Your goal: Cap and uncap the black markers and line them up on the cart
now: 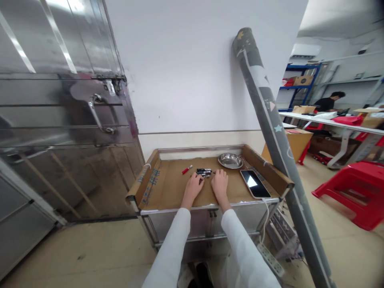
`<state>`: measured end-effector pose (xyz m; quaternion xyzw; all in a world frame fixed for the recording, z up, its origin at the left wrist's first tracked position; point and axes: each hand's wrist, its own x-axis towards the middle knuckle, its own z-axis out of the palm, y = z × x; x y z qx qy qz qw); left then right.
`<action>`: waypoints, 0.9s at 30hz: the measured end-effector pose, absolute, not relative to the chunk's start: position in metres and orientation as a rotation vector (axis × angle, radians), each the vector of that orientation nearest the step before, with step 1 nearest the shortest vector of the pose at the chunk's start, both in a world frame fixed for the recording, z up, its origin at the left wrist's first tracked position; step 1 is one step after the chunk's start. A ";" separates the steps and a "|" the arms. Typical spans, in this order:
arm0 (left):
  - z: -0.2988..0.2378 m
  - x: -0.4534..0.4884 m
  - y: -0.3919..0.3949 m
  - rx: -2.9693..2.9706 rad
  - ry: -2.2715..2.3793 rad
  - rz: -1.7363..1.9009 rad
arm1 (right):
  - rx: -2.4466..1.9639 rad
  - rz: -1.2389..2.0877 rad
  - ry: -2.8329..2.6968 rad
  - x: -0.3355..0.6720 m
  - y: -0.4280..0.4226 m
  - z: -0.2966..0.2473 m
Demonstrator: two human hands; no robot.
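Several black marker pens (204, 171) lie in a close row on the cardboard-lined top of a small cart. At their near left end is my left hand (194, 185), its fingers curled and pinched on what looks like the end of a black marker pen. My right hand (220, 183) rests at the right end of the row with bent fingers drawn together. A small dark tip shows by its fingertips, too small to name. A red marker pen (187, 169) lies apart, slanted, to the left of the black ones.
A round metal dish (230, 161) stands at the back right, and a phone (255, 184) with a white cable lies right of my hand. Cardboard walls (146, 176) edge the cart. A long grey roll (276, 116) leans on its right. A red stool (354, 196) stands farther right; a person sits beyond.
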<state>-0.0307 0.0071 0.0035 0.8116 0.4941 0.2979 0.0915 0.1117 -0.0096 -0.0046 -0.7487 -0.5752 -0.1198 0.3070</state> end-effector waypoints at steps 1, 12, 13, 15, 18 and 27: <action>0.003 -0.031 0.008 2.413 1.469 0.886 | -1.955 -0.310 -1.519 0.112 -0.009 -0.004; 0.003 -0.031 0.007 2.399 1.493 0.902 | -1.673 -0.071 -1.745 0.110 -0.004 -0.004; 0.003 -0.031 0.007 2.394 1.496 0.901 | -1.668 -0.061 -1.755 0.110 -0.004 -0.004; 0.003 -0.031 0.007 2.385 1.500 0.899 | -1.660 -0.052 -1.779 0.110 -0.004 -0.005; 0.004 -0.031 0.007 2.383 1.496 0.912 | -1.674 -0.075 -1.788 0.110 -0.004 -0.006; 0.003 -0.031 0.008 2.390 1.494 0.924 | -1.739 -0.109 -1.768 0.111 -0.003 -0.006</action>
